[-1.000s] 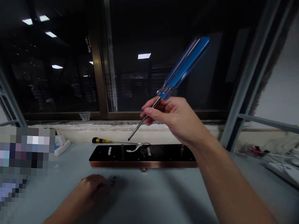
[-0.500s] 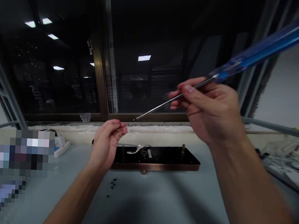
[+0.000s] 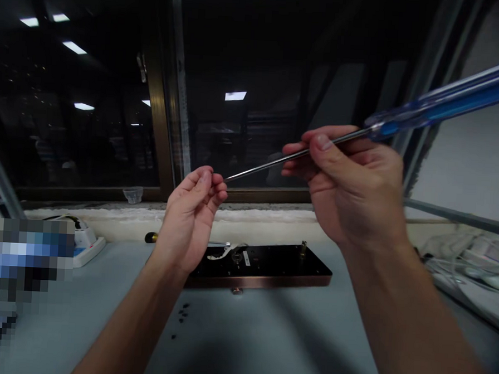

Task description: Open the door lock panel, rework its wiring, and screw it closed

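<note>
My right hand (image 3: 354, 187) grips a screwdriver by its metal shaft, with the clear blue handle (image 3: 450, 102) reaching up to the right edge. The screwdriver's tip points left and ends right at the fingers of my left hand (image 3: 193, 215). Thumb and fingertips of that left hand are pinched together; whatever is between them is too small to make out. Below, a long black panel (image 3: 279, 261) with a copper-coloured edge lies on the table, a white strip and a brass post on its top. Several small dark pieces, perhaps screws, (image 3: 183, 313) lie in front of it.
Behind the panel lies another screwdriver with a black and yellow handle (image 3: 151, 237). A clear plastic cup (image 3: 132, 195) stands on the window sill. At left is a white power strip (image 3: 89, 251); tangled white cables (image 3: 467, 260) lie at right.
My left hand has risen and moved right, its fingers now at the screwdriver's tip. The right hand has kept its grip, and the shaft now slopes less steeply.
</note>
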Available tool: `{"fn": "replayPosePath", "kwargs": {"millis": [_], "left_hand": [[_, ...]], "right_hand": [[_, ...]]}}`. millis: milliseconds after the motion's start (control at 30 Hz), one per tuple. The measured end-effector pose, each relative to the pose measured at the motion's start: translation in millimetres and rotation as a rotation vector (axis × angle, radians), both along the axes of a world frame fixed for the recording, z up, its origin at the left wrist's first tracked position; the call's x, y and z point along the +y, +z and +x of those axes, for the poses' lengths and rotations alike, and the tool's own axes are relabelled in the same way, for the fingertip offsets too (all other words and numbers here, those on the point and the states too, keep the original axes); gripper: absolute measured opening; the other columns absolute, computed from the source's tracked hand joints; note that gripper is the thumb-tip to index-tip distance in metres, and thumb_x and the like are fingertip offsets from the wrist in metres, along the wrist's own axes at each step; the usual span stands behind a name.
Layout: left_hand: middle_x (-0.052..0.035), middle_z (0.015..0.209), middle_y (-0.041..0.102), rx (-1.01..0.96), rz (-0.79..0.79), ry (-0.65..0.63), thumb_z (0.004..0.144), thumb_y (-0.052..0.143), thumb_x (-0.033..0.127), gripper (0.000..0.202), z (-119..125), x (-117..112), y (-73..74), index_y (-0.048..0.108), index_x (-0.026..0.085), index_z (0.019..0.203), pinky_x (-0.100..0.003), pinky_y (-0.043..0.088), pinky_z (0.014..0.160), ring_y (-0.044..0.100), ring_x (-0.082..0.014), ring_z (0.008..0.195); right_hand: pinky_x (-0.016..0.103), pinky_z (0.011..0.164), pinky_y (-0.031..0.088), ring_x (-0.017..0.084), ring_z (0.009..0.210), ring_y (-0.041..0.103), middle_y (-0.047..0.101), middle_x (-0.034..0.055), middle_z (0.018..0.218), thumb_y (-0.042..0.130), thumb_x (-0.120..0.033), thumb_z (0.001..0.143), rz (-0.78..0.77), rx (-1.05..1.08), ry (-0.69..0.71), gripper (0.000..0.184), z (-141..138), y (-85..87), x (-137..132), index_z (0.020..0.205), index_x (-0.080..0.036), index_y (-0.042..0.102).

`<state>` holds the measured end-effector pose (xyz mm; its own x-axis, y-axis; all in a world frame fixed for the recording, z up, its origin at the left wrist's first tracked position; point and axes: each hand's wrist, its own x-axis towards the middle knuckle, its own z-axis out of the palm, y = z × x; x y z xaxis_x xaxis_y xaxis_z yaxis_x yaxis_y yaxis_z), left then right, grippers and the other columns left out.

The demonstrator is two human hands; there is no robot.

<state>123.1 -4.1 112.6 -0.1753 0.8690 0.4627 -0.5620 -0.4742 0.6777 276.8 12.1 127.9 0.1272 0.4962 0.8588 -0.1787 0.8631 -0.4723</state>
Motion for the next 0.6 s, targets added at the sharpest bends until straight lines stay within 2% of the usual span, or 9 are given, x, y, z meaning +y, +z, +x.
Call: {"fn": "replayPosePath", "kwargs": {"millis": [133, 267, 433, 600], "left_hand": [[0.0044, 0.062, 0.056, -0.022, -0.019, 0.024, 0.08, 0.049, 0.007, 0.013, -7, 2, -1.0, 0.056, 0.014, 0.072, -0.01, 0.042, 0.051, 0.052, -0.0007, 0.05], [0.004, 0.064, 0.057, 0.076, -0.02, 0.009, 0.078, 0.053, 0.01, 0.006, -16, 6, -3.7, 0.056, 0.013, 0.074, -0.012, 0.041, 0.047, 0.05, -0.0015, 0.047], [0.0027, 0.065, 0.057, 0.166, 0.048, 0.043, 0.076, 0.056, 0.012, 0.004, -26, 11, -5.9, 0.058, 0.012, 0.072, -0.012, 0.043, 0.049, 0.052, -0.003, 0.052], [0.0021, 0.063, 0.059, 0.207, 0.041, 0.017, 0.077, 0.054, 0.009, 0.008, -24, 11, -7.2, 0.059, 0.013, 0.071, -0.014, 0.046, 0.056, 0.056, -0.0044, 0.055]], "right_hand": [[0.028, 0.062, 0.05, 0.013, 0.067, 0.061, 0.061, -0.0029, 0.066, 0.057, -0.017, 0.076, 0.022, 0.08, 0.078, 0.008, -5, -1.2, -1, 0.071, -0.022, 0.06], [0.026, 0.058, 0.05, 0.011, 0.061, 0.06, 0.062, -0.0028, 0.063, 0.056, -0.01, 0.075, 0.037, 0.137, 0.148, 0.012, -7, -1.0, -2, 0.07, -0.019, 0.063], [0.025, 0.057, 0.05, 0.011, 0.064, 0.062, 0.062, -0.0013, 0.063, 0.056, -0.009, 0.075, 0.075, 0.176, 0.172, 0.013, -8, -0.2, -4, 0.069, -0.017, 0.064], [0.025, 0.056, 0.05, 0.011, 0.063, 0.061, 0.063, -0.0011, 0.063, 0.055, -0.009, 0.075, 0.058, 0.188, 0.163, 0.014, -10, 0.5, -5, 0.068, -0.017, 0.064]]}}
